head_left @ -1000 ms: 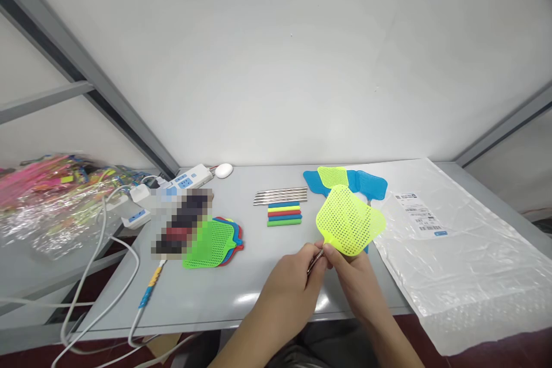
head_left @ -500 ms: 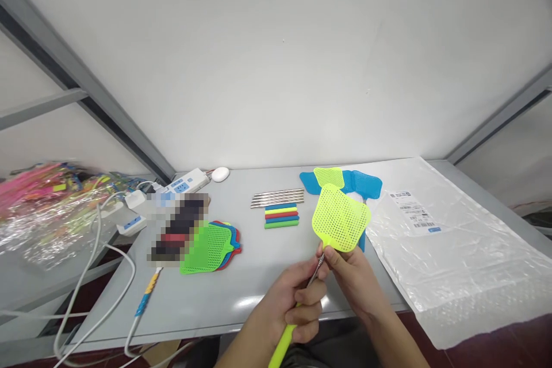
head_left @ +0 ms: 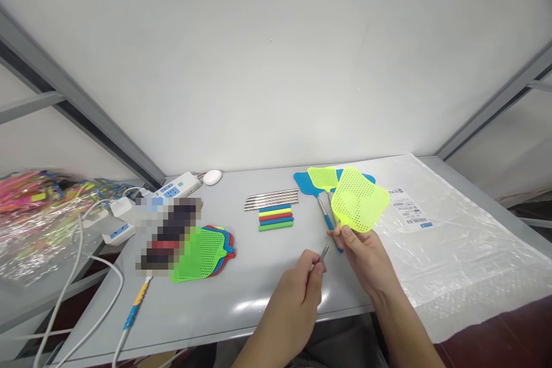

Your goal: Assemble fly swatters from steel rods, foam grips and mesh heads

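Observation:
My left hand is closed around a metal rod whose tip sticks up past the thumb; the rest is hidden by the fingers. My right hand pinches the neck of a yellow fly swatter head full of small holes. Rod tip and swatter head stand apart, both above the table. Behind the raised head lie blue fly swatters and another yellow fly swatter, partly covered. Left of these are several silver rods and a row of coloured grips.
A pile of green, blue and red swatter heads lies at the left, beside a blurred-out device. Power strips and white cables run along the left edge. Plastic packaging covers the table's right side. Bagged colourful goods lie far left.
My hands have drawn apart. The swatter head has moved up and right, away from the rod in my left hand. The yellow grip below my left hand no longer shows. The view has shifted slightly.

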